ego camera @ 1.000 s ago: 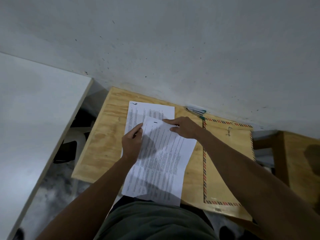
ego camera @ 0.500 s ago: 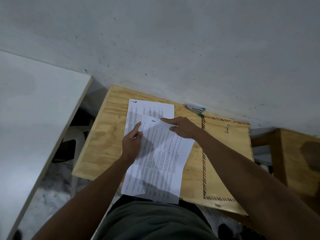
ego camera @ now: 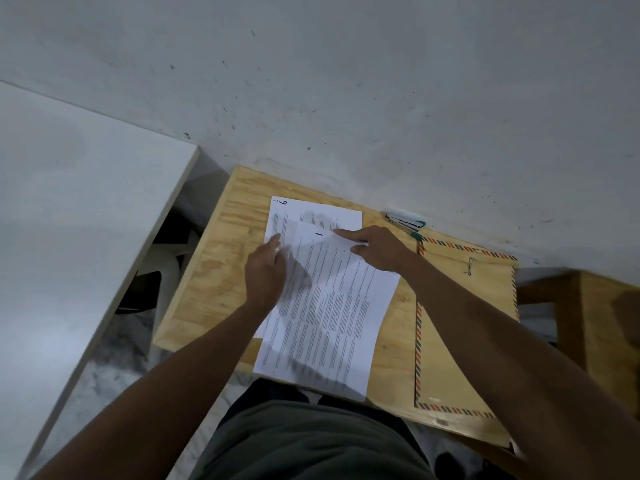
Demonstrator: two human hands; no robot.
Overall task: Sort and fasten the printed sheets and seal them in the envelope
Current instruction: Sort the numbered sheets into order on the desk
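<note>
White printed sheets point(ego camera: 332, 306) lie stacked askew on a small plywood table point(ego camera: 214, 271). The top sheet is tilted and marked "1"; beneath it a sheet marked "6" point(ego camera: 311, 213) sticks out at the far end. My left hand point(ego camera: 265, 271) rests on the stack's left edge, fingers around the top sheet's edge. My right hand point(ego camera: 377, 247) pinches the top sheet's far right corner. A brown envelope point(ego camera: 450, 341) with a striped border lies to the right. A stapler point(ego camera: 405, 220) sits by the wall.
A white wall rises right behind the table. A white tabletop point(ego camera: 69, 237) stands to the left with a dark chair point(ego camera: 145, 289) below it. Another wooden piece point(ego camera: 602, 323) is at the right. My lap is at the table's near edge.
The top sheet has shifted slightly toward me and to the right. My left hand has slid a little along the stack's left edge and looks blurred with motion. The right hand holds the corner as before.
</note>
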